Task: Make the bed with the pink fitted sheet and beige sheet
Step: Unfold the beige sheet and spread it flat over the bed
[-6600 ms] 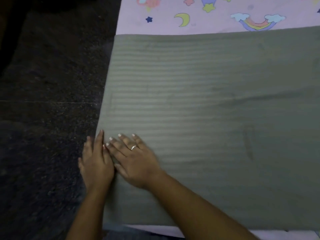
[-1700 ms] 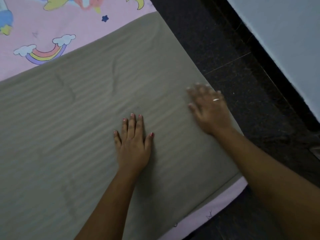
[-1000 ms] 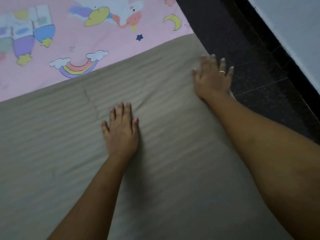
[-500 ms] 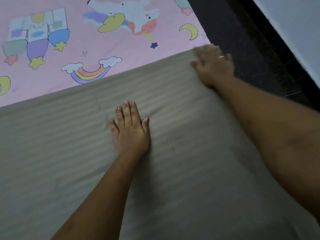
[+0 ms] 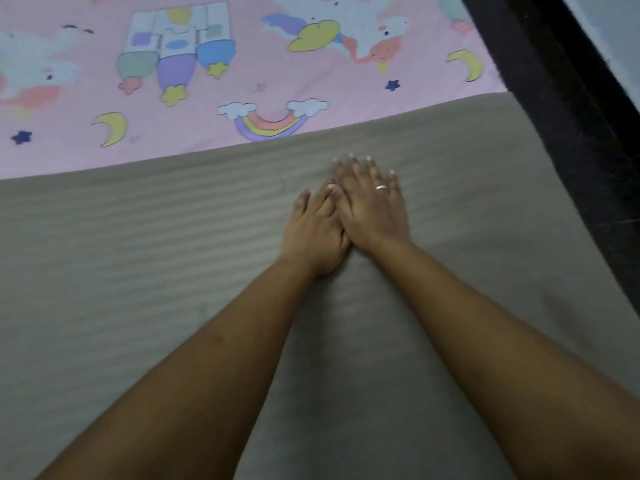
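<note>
Beige sheet (image 5: 173, 254): woven cloth, matt, with fine self-coloured stripes running across its width. The surface lies mostly smooth, with a few faint, shallow creases.

Pink fitted sheet (image 5: 249, 64): cloth, matt, smooth and flat, carrying a flat colour print with no visible relief.

Ring (image 5: 381, 187): metal, polished, with a bright glossy highlight.

Floor (image 5: 571, 133): hard, dark, finely speckled like stone, with a low sheen.

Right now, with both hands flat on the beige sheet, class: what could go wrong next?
The left hand and right hand press one spot; pushing forward may bunch the beige sheet over the pink fitted sheet. A sideways sweep may drag its right edge toward the dark floor.
</note>
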